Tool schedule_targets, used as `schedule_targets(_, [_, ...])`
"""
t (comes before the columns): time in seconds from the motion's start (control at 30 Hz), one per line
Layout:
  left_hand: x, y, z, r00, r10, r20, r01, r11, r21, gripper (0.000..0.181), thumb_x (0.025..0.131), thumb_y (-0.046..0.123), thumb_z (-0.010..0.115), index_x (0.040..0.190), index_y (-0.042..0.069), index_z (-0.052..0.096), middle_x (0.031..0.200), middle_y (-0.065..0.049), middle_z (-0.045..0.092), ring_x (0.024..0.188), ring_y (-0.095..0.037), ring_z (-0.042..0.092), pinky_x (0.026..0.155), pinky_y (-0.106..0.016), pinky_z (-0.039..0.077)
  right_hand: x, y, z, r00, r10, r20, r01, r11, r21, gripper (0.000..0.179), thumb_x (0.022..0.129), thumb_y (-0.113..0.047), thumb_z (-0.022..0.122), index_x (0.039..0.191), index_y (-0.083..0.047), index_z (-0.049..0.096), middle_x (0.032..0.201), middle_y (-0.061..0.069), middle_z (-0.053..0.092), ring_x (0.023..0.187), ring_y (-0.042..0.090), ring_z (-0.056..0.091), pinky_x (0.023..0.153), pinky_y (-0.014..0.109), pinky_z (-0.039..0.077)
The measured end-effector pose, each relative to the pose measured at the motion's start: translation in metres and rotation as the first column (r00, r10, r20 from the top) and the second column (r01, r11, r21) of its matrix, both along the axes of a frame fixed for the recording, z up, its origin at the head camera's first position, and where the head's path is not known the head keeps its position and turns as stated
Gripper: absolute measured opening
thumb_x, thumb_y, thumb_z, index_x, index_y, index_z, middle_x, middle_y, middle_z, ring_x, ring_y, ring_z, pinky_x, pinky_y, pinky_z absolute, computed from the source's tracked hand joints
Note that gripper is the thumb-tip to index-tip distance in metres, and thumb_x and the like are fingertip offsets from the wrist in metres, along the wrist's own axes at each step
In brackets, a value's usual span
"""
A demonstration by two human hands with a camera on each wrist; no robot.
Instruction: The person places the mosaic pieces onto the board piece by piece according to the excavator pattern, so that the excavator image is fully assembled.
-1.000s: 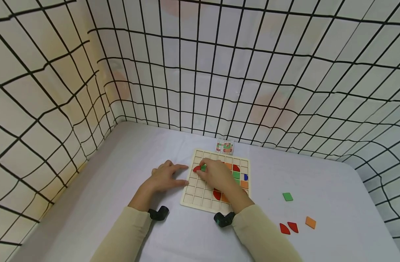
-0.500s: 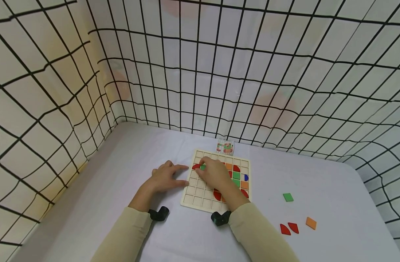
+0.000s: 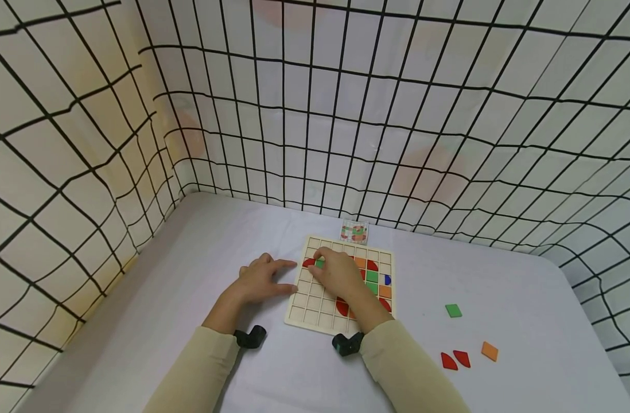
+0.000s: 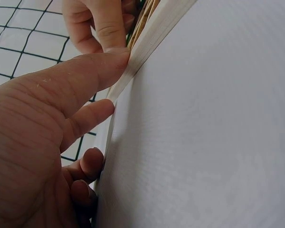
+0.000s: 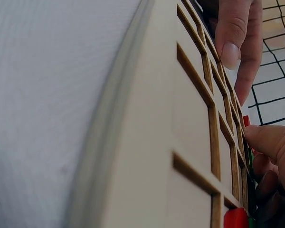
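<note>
A pale wooden grid board (image 3: 306, 304) lies on the white cloth, with red, green and orange flat tiles in some squares. My right hand (image 3: 341, 276) reaches over its upper left part. Thumb and forefinger pinch a red curved-edge tile (image 3: 308, 263) in a square near the left edge. Beside it a green tile (image 3: 320, 264) shows between the fingers. In the right wrist view the thumb touches the red tile (image 5: 247, 120). My left hand (image 3: 263, 279) rests at the board's left edge, fingers extended, thumb and forefinger tips touching it. The right hand hides the board's middle.
A small printed pattern card (image 3: 354, 231) stands behind the board. Loose on the cloth at right lie a green tile (image 3: 453, 310), an orange tile (image 3: 489, 351) and two red tiles (image 3: 448, 361). Black wire mesh (image 3: 315, 137) borders the table at the back and sides.
The red tile has shifted slightly up from its tilted place, and lies flatter in its square. My right hand and forearm have moved slightly left. The left hand stays still.
</note>
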State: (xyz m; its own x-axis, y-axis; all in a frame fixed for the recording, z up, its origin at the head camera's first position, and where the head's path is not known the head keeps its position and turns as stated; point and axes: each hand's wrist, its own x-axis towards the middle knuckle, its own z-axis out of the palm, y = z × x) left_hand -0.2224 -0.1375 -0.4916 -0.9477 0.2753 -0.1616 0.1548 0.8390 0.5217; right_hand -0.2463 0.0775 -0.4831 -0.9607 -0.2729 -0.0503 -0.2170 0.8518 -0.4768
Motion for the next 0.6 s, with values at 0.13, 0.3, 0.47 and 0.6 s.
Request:
schedule_targets(0.13, [0.000,0.000,0.000,1.000,0.002,0.001,-0.002,1.000,-0.001,0.064,0.083,0.053,0.077,0.141,0.030,0.062,0.100,-0.003,0.053,0.086,-0.017,0.048,0.074,-0.038,0.029,0.000,0.000,0.000,1.000,0.004,-0.004,-0.004,1.000,0.000,0.031,0.096,-0.038,0.070,0.121,-0.019,0.066,0.066,-0.004,0.060,0.062,0.014,0.054,0.064,0.031,0.044])
schedule_targets(0.3, [0.000,0.000,0.001,1.000,0.004,0.005,-0.004,1.000,-0.003,0.063,0.084,0.053,0.077,0.141,0.030,0.062,0.101,-0.003,0.053,0.086,-0.017,0.048,0.074,-0.038,0.029,0.001,0.002,0.001,1.000,0.005,0.018,-0.004,0.999,-0.041,0.033,0.097,-0.037,0.070,0.123,-0.018,0.065,0.069,-0.003,0.060,0.062,0.014,0.054,0.063,0.030,0.044])
schedule_targets(0.47, [0.000,0.000,0.002,1.000,-0.004,0.012,0.003,1.000,0.006,0.063,0.084,0.052,0.076,0.141,0.029,0.062,0.101,-0.003,0.053,0.086,-0.017,0.048,0.074,-0.038,0.029,0.006,0.007,0.004,0.999,-0.008,0.032,0.012,0.994,-0.113,0.035,0.097,-0.037,0.069,0.127,-0.019,0.065,0.073,-0.002,0.059,0.059,0.015,0.051,0.059,0.030,0.042])
schedule_targets(0.6, [0.000,-0.001,0.002,1.000,-0.008,0.009,0.008,1.000,0.009,0.063,0.084,0.052,0.076,0.141,0.029,0.062,0.101,-0.003,0.053,0.086,-0.017,0.048,0.074,-0.038,0.029,0.012,0.013,0.009,0.999,-0.027,0.024,0.031,0.985,-0.170,0.036,0.096,-0.037,0.071,0.127,-0.019,0.066,0.072,-0.002,0.057,0.056,0.014,0.049,0.055,0.029,0.040])
